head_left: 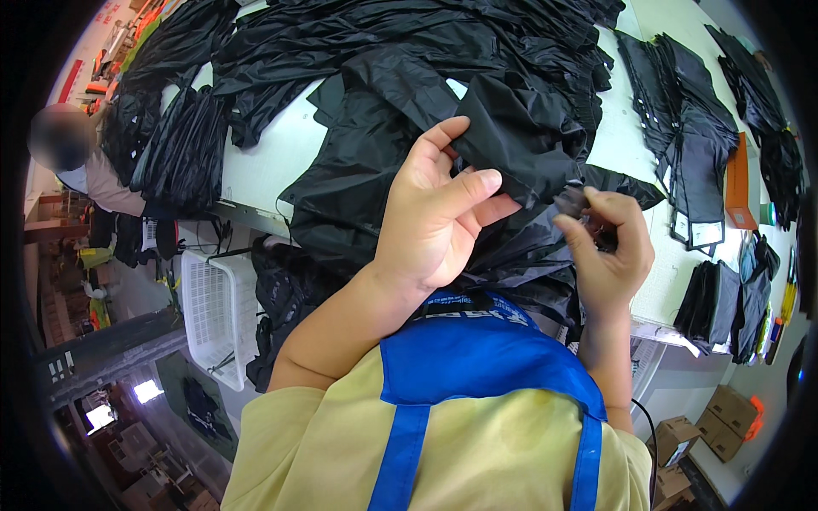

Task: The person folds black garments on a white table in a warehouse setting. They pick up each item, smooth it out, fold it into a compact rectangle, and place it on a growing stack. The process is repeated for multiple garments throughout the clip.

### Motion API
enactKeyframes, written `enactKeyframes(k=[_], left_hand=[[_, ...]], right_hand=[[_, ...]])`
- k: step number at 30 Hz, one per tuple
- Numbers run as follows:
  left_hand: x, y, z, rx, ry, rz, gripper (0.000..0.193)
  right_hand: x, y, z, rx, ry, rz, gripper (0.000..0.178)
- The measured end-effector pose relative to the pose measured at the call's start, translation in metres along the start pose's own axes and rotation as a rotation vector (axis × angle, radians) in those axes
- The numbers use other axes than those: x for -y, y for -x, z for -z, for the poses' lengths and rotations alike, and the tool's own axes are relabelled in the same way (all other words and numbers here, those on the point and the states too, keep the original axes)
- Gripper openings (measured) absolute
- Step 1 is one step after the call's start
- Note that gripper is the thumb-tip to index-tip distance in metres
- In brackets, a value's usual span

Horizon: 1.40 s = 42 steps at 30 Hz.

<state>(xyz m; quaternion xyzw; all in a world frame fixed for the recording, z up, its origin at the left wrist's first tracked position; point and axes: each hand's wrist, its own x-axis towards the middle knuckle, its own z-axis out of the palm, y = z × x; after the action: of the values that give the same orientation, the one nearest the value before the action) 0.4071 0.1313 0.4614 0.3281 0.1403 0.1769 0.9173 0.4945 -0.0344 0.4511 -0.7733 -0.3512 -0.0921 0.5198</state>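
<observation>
My left hand (439, 213) pinches a fold of a black thin-fabric garment (511, 140) between thumb and fingers, lifted off the white table (273, 162). My right hand (609, 247) is closed on a dark bit of the same garment near its lower edge, just right of the left hand. The garment drapes down from a large heap of black fabric (375, 51) that covers the table's middle and far side. My blue apron and yellow sleeves fill the lower part of the view.
Stacks of flat black pieces (682, 128) lie at the right, with an orange box (740, 183) beside them. A white plastic basket (209, 311) stands below the table edge at left. Another person (77, 162) is at the far left. Cardboard boxes (720, 422) sit on the floor.
</observation>
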Motion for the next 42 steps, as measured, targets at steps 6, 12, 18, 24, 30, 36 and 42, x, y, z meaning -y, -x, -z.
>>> enactKeyframes(k=[6, 12, 18, 24, 30, 36, 42], left_hand=[[-0.001, -0.002, 0.001, -0.026, 0.053, 0.022, 0.048], [-0.002, -0.006, 0.009, -0.005, 0.119, 0.058, 0.045], [0.005, -0.006, 0.014, 0.000, 0.167, 0.093, 0.038], [0.009, 0.001, 0.003, 0.118, -0.049, -0.088, 0.048], [0.012, -0.003, 0.006, -0.010, -0.189, -0.205, 0.056], [0.008, 0.000, 0.004, 0.029, -0.374, -0.281, 0.056], [0.007, 0.004, -0.005, 0.093, -0.465, -0.275, 0.060]], right_hand=[[0.002, 0.002, -0.003, 0.046, -0.093, -0.034, 0.033], [-0.005, 0.005, -0.011, 0.054, -0.134, -0.046, 0.034], [0.000, -0.001, -0.028, 0.026, -0.289, -0.013, 0.034], [-0.003, -0.009, -0.043, 0.049, -0.302, -0.054, 0.026], [-0.003, -0.008, -0.043, 0.097, -0.368, -0.130, 0.024], [0.012, -0.019, -0.032, 0.124, -0.183, -0.048, 0.027], [0.014, -0.023, -0.029, 0.130, -0.028, 0.120, 0.020]])
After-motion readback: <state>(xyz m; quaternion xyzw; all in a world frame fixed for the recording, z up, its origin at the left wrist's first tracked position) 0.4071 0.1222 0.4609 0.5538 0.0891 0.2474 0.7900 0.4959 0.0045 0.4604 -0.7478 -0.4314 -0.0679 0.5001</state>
